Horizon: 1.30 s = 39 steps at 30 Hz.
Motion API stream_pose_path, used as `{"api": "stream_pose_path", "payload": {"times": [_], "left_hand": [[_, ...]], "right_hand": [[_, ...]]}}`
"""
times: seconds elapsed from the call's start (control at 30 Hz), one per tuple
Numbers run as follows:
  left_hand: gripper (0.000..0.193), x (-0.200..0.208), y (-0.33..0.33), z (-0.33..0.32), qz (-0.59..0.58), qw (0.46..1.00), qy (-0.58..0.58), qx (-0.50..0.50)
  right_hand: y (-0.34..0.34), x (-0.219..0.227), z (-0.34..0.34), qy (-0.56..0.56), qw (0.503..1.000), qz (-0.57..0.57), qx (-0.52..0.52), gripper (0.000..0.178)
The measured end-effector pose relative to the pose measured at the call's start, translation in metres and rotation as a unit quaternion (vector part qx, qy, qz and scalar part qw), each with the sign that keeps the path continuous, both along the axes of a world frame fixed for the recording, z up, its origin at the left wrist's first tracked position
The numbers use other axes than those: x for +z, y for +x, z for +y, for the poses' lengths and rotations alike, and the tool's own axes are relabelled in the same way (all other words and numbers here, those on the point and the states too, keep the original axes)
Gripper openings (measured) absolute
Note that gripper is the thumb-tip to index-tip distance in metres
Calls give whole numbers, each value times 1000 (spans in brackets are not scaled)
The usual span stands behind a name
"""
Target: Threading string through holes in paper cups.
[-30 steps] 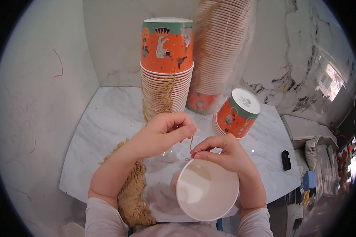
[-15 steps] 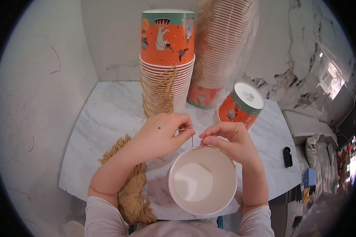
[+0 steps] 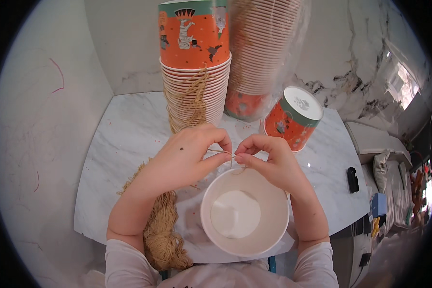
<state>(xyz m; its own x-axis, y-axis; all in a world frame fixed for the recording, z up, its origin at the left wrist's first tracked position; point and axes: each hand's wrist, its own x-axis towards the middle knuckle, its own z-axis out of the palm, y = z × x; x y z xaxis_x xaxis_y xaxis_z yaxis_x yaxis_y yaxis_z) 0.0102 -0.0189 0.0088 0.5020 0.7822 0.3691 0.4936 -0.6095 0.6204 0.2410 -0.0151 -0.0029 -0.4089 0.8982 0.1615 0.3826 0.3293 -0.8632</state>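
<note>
A paper bucket (image 3: 276, 211) with a white inside stands upright in front of me, its mouth facing up. Over its far rim, my left hand (image 3: 189, 152) is closed, with thumb and fingers pinching a thin tan string (image 3: 218, 150). My right hand (image 3: 270, 156) pinches the same string at the fingertips, close to the left thumb. A strand hangs from between the hands toward the rim; whether it is knotted is too small to tell. Beside my left forearm lies a thick bundle of tan strings (image 3: 161, 233), partly hidden by that arm.
A tall stack of orange and green paper buckets (image 3: 193, 41), draped with strings, rises behind my left hand. Next to it leans a plastic-wrapped stack (image 3: 264, 48). An upside-down bucket (image 3: 293, 122) stands at right, and a small black object (image 3: 353, 179) lies near the table's (image 3: 331, 206) right edge.
My right fingertips have come left and now meet the string close to my left hand. The whole view has shifted slightly, with the stacks higher in the picture.
</note>
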Motion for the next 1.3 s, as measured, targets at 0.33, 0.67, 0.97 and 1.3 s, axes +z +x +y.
{"api": "stream_pose_path", "payload": {"times": [0.33, 0.67, 0.97, 1.3], "left_hand": [[12, -4, 0, 9, -95, 986, -140, -15], [13, -4, 6, 14, -140, 961, -238, -17], [17, -16, 6, 18, -86, 968, -232, -33], [13, -21, 10, 27, -224, 899, -365, -89]], "right_hand": [[-6, 6, 3, 8, 999, -11, 30, 9], [-1, -5, 4, 1, 995, 69, 70, 13], [1, 1, -6, 44, 989, 105, 90, 17], [-4, 8, -19, 167, 986, 7, 11, 15]]}}
